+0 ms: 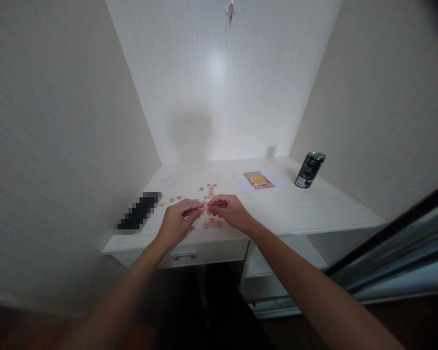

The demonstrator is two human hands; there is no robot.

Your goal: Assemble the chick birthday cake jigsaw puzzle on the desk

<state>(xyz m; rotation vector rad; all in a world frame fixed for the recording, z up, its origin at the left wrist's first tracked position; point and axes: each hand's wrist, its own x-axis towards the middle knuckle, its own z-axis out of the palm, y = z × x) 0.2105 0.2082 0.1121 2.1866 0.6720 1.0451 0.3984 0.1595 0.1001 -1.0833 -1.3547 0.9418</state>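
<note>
Two hands meet over pink puzzle pieces on a white wooden table [306, 209].
Left hand [177, 221] and right hand [228, 211] pinch one small pink jigsaw piece [205, 207] between fingertips, above scattered pink pieces [212, 222]; black-green drink can [310, 169] stands far right.

The white bench [314, 209] carries scattered pink puzzle pieces [211, 222] near its front edge, a picture card [258, 180] behind them, a dark can [310, 169] far right, and a blurred dark object [138, 214] left.
</note>
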